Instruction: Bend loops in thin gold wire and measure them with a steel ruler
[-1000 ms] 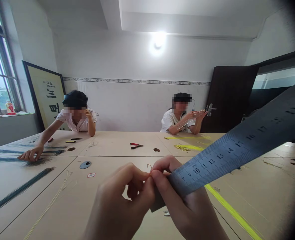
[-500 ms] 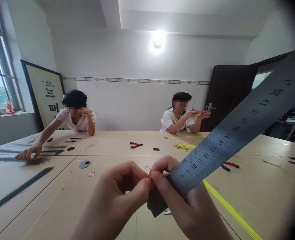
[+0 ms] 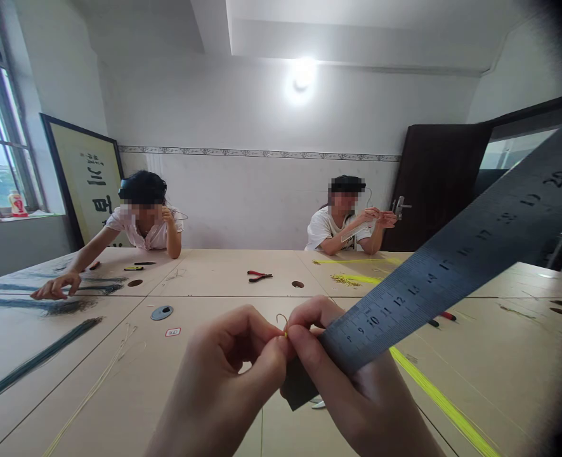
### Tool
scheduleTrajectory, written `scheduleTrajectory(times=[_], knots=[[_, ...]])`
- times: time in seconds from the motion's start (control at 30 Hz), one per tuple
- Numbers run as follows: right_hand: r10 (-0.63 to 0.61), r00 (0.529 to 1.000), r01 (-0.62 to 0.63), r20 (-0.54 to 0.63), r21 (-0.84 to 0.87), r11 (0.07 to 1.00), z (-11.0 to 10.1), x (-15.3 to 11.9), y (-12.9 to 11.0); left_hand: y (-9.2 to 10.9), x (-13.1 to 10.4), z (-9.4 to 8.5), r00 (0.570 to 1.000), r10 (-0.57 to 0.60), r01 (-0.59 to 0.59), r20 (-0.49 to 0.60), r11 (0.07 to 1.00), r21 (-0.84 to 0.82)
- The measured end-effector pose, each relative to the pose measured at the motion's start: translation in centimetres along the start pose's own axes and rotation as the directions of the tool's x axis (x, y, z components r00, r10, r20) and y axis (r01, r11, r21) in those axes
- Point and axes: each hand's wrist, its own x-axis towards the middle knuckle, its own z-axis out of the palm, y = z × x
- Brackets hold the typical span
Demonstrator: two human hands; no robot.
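My left hand (image 3: 236, 368) is closed in a pinch, thumb and forefinger together at a small copper-coloured fish hook (image 3: 281, 320) with a bit of yellow thread at its base. Against it, the fingertips of my right hand (image 3: 331, 374) meet at the same spot. A steel ruler (image 3: 405, 289) is gripped in my right hand and slants up to the right, its numbers facing me. Its near end sticks out below my thumb. From under my hands a thin line (image 3: 261, 431) hangs down. The fingertips hide much of the thread.
Bright yellow line bundle (image 3: 443, 397) lies right, dark green bundle (image 3: 38, 362) left. Red-handled pliers (image 3: 259, 276) rest mid-table; another pair's handles (image 3: 445, 316) show behind the ruler. A grey disc (image 3: 162, 313) and small label (image 3: 173, 332) lie left. Two co-workers (image 3: 143, 216) sit opposite.
The far end of the ruler has tipped lower and to the right. My fingers stay pinched at the hook. The left co-worker's hand has lifted slightly from the strands.
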Motion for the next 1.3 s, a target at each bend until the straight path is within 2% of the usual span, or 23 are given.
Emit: scheduleTrajectory(times=[0.13,0.27,0.4,0.47,0.57,0.67,0.8,0.9,0.97,1.07,1.3], knots=[[0.036,0.998,-0.036,-0.044,-0.016,0.999,0.0,0.0,-0.1,0.3,0.2,0.3,0.999,-0.035,0.035,0.021,0.999,-0.018],[-0.027,0.999,0.027,-0.032,-0.006,1.0,0.1,0.0,0.0,0.4,0.0,0.2,0.998,-0.013,0.013,-0.056,1.0,0.008],[-0.014,0.992,0.043,-0.122,0.233,0.972,-0.3,0.2,0.4,0.5,-0.1,0.0,0.989,0.075,-0.068,-0.129,0.996,0.058],[-0.043,0.992,0.082,-0.118,0.356,0.931,-0.7,0.3,0.5,0.6,-0.1,-0.2,0.98,0.138,-0.126,-0.146,0.988,0.086],[-0.114,0.978,0.185,-0.174,0.474,0.861,-1.2,0.5,0.5,0.6,-0.1,-0.3,0.965,0.205,-0.187,-0.161,0.975,0.121],[-0.086,0.962,0.221,-0.258,0.558,0.8,-1.5,0.5,0.4,0.6,-0.2,-0.2,0.954,0.247,-0.226,-0.167,0.964,0.139],[-0.123,0.967,0.226,-0.225,0.521,0.823,-1.2,0.6,0.6,0.5,-0.5,0.1,0.948,0.278,-0.252,-0.154,0.952,0.173],[-0.155,0.967,0.238,-0.202,0.5,0.833,-0.8,0.7,1.0,0.3,-0.7,0.1,0.952,0.254,-0.225,-0.171,0.959,0.172],[-0.144,0.972,0.222,-0.186,0.523,0.823,-0.5,0.6,1.2,0.2,-0.8,0.0,0.955,0.253,-0.225,-0.156,0.959,0.173],[-0.129,0.977,0.203,-0.169,0.562,0.802,-0.2,0.5,1.0,0.2,-0.8,-0.2,0.96,0.269,-0.252,-0.074,0.949,0.189],[-0.106,0.982,0.182,-0.157,0.615,0.767,-0.1,0.5,0.5,0.4,-1.1,-0.3,0.951,0.304,-0.284,-0.059,0.933,0.222]])
